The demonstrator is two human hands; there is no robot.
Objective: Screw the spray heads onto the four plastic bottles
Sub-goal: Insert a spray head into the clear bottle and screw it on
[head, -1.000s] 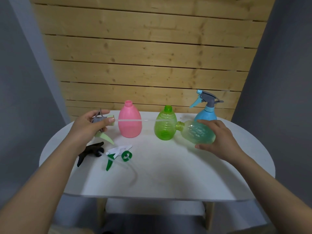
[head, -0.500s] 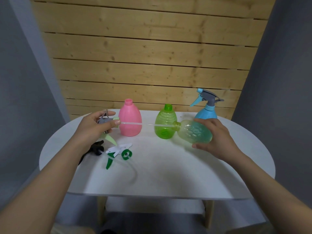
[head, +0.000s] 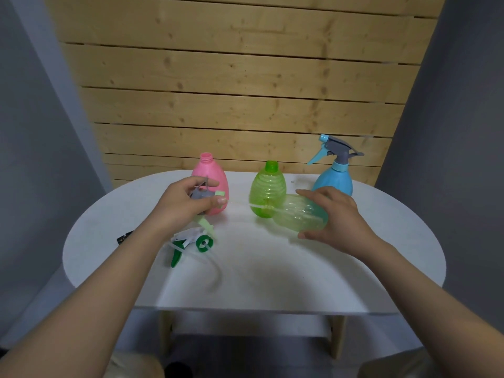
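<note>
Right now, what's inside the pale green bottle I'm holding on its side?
The spray head's dip tube runs in through the neck of the pale green bottle. The right hand covers the far end, so the tube's tip is hidden.

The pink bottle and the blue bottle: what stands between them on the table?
In the head view, the bright green bottle, upright and without a spray head, stands between the pink bottle and the blue bottle.

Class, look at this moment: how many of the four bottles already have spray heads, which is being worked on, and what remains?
Done: only the blue bottle wears a spray head. In hand: the right hand grips the pale green bottle tilted sideways, while the left hand holds a grey spray head, its tube entering the neck. Left: the pink bottle and bright green bottle stand open; a white and green spray head lies on the table.
</note>
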